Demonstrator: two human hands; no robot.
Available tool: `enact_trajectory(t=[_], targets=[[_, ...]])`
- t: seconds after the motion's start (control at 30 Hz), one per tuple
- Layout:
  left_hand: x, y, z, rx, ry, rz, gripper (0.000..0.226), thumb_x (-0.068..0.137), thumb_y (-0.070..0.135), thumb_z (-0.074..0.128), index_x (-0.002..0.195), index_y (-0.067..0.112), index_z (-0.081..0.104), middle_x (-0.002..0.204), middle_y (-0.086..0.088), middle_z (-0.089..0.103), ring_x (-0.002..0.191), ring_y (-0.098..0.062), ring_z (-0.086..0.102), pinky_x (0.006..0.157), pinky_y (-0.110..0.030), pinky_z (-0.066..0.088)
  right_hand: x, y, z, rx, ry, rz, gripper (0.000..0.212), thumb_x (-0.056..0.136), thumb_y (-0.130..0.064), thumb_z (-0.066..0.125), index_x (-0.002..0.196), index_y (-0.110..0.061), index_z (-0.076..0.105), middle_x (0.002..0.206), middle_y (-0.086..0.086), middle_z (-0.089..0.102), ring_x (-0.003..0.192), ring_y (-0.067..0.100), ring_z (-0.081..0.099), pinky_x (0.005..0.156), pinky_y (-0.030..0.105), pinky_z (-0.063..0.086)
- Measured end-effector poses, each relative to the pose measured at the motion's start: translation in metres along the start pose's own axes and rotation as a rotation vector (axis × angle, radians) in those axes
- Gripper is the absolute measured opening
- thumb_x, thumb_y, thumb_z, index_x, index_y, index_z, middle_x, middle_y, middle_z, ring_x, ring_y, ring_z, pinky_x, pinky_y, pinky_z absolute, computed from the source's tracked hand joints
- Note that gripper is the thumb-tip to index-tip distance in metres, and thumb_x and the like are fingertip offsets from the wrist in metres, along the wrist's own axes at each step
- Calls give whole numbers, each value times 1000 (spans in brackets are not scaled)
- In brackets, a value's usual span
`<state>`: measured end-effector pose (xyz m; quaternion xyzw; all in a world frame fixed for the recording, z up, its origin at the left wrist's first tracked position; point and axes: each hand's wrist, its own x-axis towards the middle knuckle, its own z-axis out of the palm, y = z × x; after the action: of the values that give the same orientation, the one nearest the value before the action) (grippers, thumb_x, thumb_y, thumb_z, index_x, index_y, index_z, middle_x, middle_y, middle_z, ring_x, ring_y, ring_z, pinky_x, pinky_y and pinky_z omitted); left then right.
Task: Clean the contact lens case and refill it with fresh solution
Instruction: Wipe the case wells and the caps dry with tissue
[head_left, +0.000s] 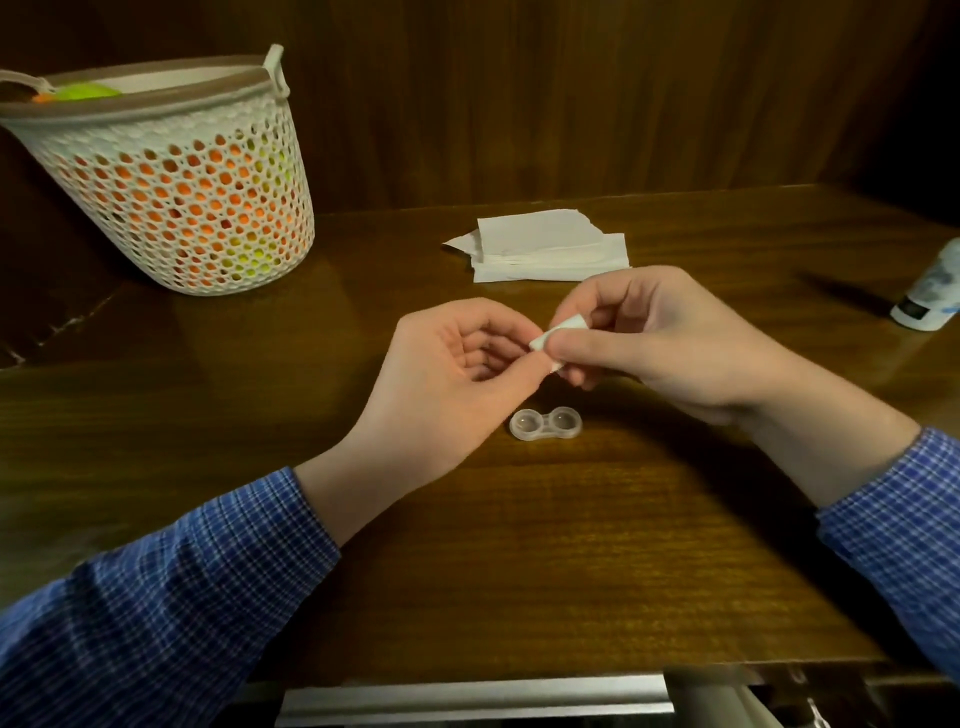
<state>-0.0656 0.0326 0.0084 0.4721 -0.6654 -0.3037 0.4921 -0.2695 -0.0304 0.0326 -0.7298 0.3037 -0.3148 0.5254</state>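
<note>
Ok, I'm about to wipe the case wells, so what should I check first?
1. Case on the table, below the hands: ok.
2. Both wells uncapped: ok; no caps in view.
3. Tissue piece pinched in the right hand: ok.
4. Left hand free to steady the case: not ok, its fingertips touch the tissue piece.
5. Wells empty of old solution: cannot tell.
6. Bottle at the table's right edge: ok.

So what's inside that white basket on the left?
Through the holes of the basket, orange and yellow-green shapes show, and a green piece peeks over the rim. What they are, and what lies deeper, the wall hides.
</note>
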Motion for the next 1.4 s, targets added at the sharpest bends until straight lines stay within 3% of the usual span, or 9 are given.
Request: enact_trajectory(t=[0.13,0.23,0.4,0.57,0.7,0.8,0.93,1.13,1.4], targets=[[-5,-7,-11,455,-186,15,39,79,40,76,116,31,69,96,17,60,86,-2,57,69,-14,47,-5,-2,-23,-134,-108,212,13,78,-18,79,90,-19,82,90,7,79,76,13,71,64,19,57],[-3,-10,-11,569,-318,-35,48,76,49,74,121,33,68,99,20,57,94,4,52,72,-12,39,-4,0,-25,-279,-152,299,19,90,-12,73,94,-27,83,91,0,79,74,8,70,64,16,55],[-3,-10,-4,505,-337,2,18,82,35,78,100,30,76,87,15,62,86,-4,56,69,-15,46,0,1,-14,-443,-207,301,23,92,-22,73,113,-30,73,88,-4,79,74,7,73,66,18,58],[-6,-12,-2,379,-287,-9,18,81,17,82,95,25,76,80,9,70,77,-13,66,64,-22,57,-1,5,-9,-439,-146,286,4,84,-22,81,87,-24,79,83,-1,79,71,12,72,61,17,55],[-5,-15,0,252,-248,-22,20,84,3,79,97,17,77,76,-1,72,65,-10,66,59,-19,56,-2,7,-4,-406,-121,263,5,82,-22,83,86,-25,81,83,-1,79,72,12,73,62,14,54],[-3,-17,0,191,-246,-55,21,85,3,79,101,16,78,80,-3,73,68,-19,68,59,-28,59,-2,7,-1,-425,-110,257,3,82,-24,83,84,-25,81,82,-3,79,75,14,74,64,18,56],[-1,-19,-1,189,-253,-70,23,84,6,82,102,20,78,84,1,75,72,-22,69,60,-28,60,-1,9,7,-501,-36,252,6,81,-31,83,77,-28,81,78,-7,77,76,14,70,67,28,55],[-1,-19,-1,240,-243,-60,21,83,8,82,99,21,79,83,4,75,72,-21,71,59,-35,61,-3,10,18,-601,50,249,10,83,-35,81,76,-28,78,75,-9,72,70,9,64,55,19,45],[1,-20,1,218,-213,-67,21,84,7,81,100,22,78,85,1,75,73,-27,70,60,-43,60,-2,9,20,-569,76,290,11,82,-34,81,74,-27,77,73,-6,72,64,7,63,52,17,45]])
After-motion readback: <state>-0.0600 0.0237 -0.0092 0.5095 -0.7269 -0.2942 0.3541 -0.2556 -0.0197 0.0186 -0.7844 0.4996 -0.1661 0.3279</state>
